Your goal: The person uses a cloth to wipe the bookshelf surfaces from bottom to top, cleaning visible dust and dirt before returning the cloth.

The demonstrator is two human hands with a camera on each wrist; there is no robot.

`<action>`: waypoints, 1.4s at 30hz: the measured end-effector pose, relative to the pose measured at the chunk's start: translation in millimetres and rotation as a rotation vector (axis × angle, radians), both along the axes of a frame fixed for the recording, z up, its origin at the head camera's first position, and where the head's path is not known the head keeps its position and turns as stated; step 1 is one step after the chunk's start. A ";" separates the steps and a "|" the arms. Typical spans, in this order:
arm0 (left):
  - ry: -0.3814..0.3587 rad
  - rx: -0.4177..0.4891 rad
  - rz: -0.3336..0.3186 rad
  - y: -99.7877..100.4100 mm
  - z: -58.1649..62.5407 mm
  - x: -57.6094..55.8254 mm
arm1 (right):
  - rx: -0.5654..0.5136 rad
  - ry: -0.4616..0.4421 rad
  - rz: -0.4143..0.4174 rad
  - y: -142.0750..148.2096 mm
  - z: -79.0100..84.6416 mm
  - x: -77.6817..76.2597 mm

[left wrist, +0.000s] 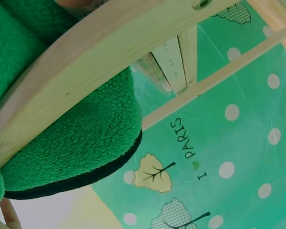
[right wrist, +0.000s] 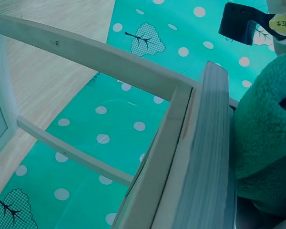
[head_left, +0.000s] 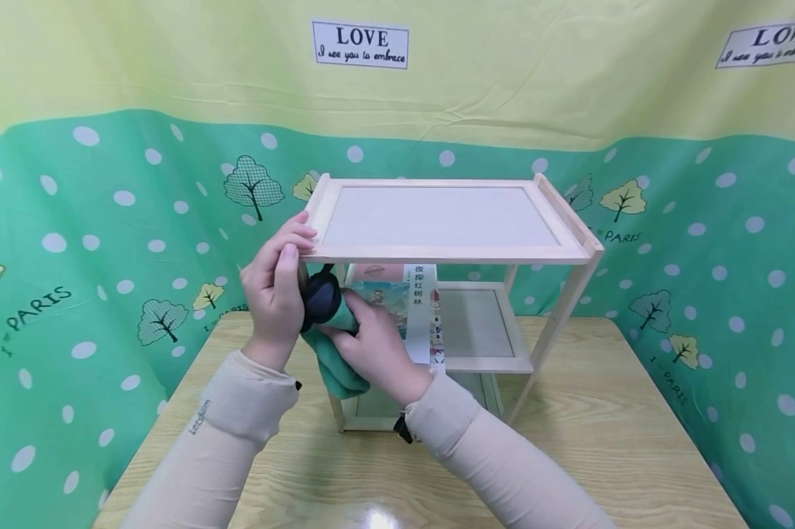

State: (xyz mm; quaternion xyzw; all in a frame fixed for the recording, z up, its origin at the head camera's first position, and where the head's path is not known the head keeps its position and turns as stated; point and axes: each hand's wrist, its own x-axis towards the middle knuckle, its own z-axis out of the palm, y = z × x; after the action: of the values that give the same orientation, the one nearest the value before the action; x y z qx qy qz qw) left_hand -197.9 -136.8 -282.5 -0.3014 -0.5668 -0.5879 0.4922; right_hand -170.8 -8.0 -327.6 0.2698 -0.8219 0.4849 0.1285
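A pale wooden three-tier shelf point(head_left: 437, 254) stands on the table. My left hand point(head_left: 270, 286) grips its top front-left corner, thumb at the front and fingers over the edge. Below that corner, my right hand point(head_left: 379, 342) holds a green cloth point(head_left: 334, 364) at the left front leg, close to the left hand. A rounded black part point(head_left: 321, 296) shows at the cloth's upper end. In the left wrist view the fluffy cloth point(left wrist: 86, 138), edged in black, lies on both sides of a wooden bar point(left wrist: 81, 62). The right wrist view shows the bunched cloth point(right wrist: 267, 129) beside a book.
Books point(head_left: 419, 316) lie on the middle tier's left part, near the right hand. The shelf's right front leg point(head_left: 559, 323) slants down to the wood-grain table point(head_left: 609, 441). A green and yellow printed curtain point(head_left: 106, 198) hangs around the back and sides.
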 end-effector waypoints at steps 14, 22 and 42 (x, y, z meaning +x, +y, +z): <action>-0.013 0.000 0.037 0.1 -1.1 0.6 | 0.054 -0.050 0.031 1.8 1.3 0.2; -0.031 -0.002 0.041 0.2 -1.6 1.8 | 0.120 -0.119 0.038 2.7 8.2 -0.7; -0.007 -0.001 0.022 0.9 -1.7 0.1 | -0.054 -0.276 0.080 3.8 7.4 -4.2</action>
State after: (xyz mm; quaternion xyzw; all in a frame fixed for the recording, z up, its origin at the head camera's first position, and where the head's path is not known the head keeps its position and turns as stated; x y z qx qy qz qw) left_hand -197.7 -135.9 -284.3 -0.2933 -0.5721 -0.5832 0.4966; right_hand -175.0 -4.2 -320.1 0.2295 -0.8070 0.5441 0.0023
